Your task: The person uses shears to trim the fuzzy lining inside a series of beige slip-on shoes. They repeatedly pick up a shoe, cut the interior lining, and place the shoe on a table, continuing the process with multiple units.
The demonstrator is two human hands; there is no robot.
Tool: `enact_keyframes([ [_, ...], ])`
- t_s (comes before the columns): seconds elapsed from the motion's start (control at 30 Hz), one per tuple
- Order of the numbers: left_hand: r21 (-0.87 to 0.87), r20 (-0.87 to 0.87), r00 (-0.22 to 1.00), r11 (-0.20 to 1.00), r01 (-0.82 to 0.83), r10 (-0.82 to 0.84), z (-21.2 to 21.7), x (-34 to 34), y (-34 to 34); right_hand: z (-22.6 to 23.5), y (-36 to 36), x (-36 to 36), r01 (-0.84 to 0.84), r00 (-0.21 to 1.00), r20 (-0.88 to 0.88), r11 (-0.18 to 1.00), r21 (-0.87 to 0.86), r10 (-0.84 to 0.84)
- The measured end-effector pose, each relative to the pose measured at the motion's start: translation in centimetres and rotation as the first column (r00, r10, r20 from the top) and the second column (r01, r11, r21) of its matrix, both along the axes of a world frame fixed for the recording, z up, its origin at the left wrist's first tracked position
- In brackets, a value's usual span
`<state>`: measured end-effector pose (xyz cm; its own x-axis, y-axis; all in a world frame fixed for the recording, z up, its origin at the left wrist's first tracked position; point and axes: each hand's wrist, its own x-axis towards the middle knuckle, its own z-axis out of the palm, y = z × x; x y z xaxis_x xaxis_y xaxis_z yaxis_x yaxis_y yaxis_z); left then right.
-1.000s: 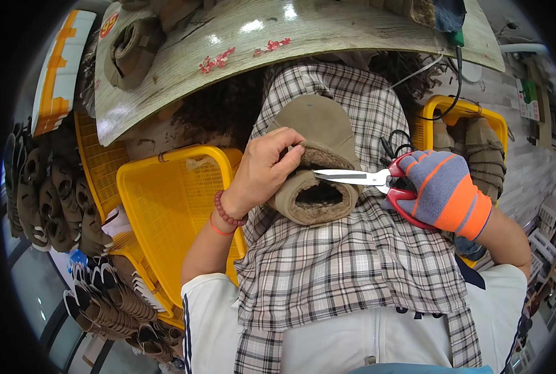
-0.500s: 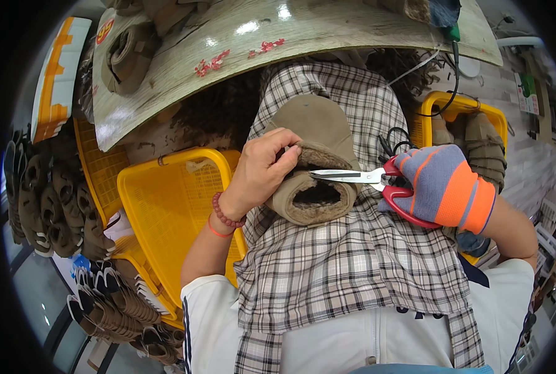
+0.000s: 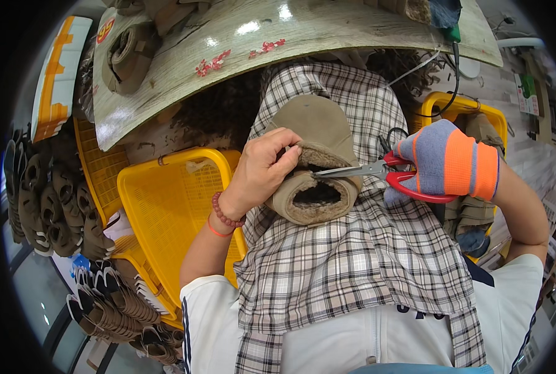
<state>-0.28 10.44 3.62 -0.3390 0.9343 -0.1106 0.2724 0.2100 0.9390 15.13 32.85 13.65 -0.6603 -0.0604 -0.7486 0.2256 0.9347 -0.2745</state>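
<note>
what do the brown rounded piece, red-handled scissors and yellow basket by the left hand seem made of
Brown rounded piece: matte suede or fabric, hard to tell; its fuzzy lining suggests fleece. Red-handled scissors: probably steel blades, given their grey sheen; handles likely smooth plastic. Yellow rectangular basket: seemingly plastic, slightly glossy, perforated.

Left hand [image 3: 262, 163] bare, just left of frame centre, back facing up; thumb [image 3: 289, 160] and forefinger [image 3: 285, 136] drawn together in pinch, tips pointing right, other fingers mostly hidden. Left forearm [image 3: 206, 257] slants up from lower left. Right hand [image 3: 437, 161] gloved in grey and orange, right of centre, fingers curled in grip. Right forearm [image 3: 519, 196] bare, angled up-left toward hand, elbow bent near right edge. White sleeves [image 3: 208, 311] cover upper arms, lower left and lower right.
</note>
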Motion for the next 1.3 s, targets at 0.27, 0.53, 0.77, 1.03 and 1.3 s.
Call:
enact_keyframes([
  [0.27, -0.002, 0.001, 1.0, 1.0, 0.005, -0.005, 0.0, 0.0, -0.1, -2.1, 0.0, 2.1, 0.109, 0.971, -0.21, 0.994, -0.014, -0.11],
  [0.53, -0.001, -0.018, 1.0, 1.0, -0.002, 0.002, 0.3, 0.1, 0.1, -1.8, 0.1, 3.0, 0.084, 0.956, -0.276, 0.995, -0.059, -0.097],
  [0.77, -0.016, -0.012, 1.0, 1.0, -0.003, 0.003, 0.4, 0.2, 0.1, -1.1, 0.5, 1.2, -0.084, 0.919, -0.374, 0.99, 0.117, 0.122],
  [1.03, 0.011, -0.014, 1.0, 1.0, 0.013, -0.013, 0.2, 0.1, 0.0, -1.0, 1.1, -0.5, -0.167, 0.927, -0.322, 0.981, 0.1, 0.19],
  [1.3, 0.004, -0.018, 0.999, 1.0, 0.03, -0.03, 0.2, -0.1, 0.1, -2.5, 2.1, -0.7, -0.191, 0.921, -0.334, 0.979, 0.067, 0.202],
])
